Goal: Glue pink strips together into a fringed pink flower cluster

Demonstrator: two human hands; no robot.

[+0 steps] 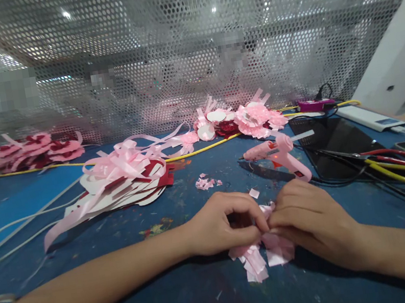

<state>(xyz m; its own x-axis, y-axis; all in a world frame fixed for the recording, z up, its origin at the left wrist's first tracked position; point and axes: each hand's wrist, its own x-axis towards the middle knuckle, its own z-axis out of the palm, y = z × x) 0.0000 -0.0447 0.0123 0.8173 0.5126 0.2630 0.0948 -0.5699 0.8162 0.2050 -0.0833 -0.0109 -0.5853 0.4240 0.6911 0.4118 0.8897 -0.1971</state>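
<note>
My left hand (225,222) and my right hand (309,216) meet over the blue table (86,243), both with fingers curled and pinched on a small pink ribbon bundle (261,255). Short pink ribbon loops stick out below the fingers and rest on the table. The part of the bundle inside the fingers is hidden. A pink glue gun (278,151) lies just beyond my hands, nozzle pointing left.
A pile of pink ribbon and white-red cut-outs (122,180) lies to the left. Finished pink flowers (251,117) sit at the back, more (35,148) at far left. Scissors with red and yellow handles (394,163) lie right. Cables, pink scraps (206,183), mesh screen (169,48) behind.
</note>
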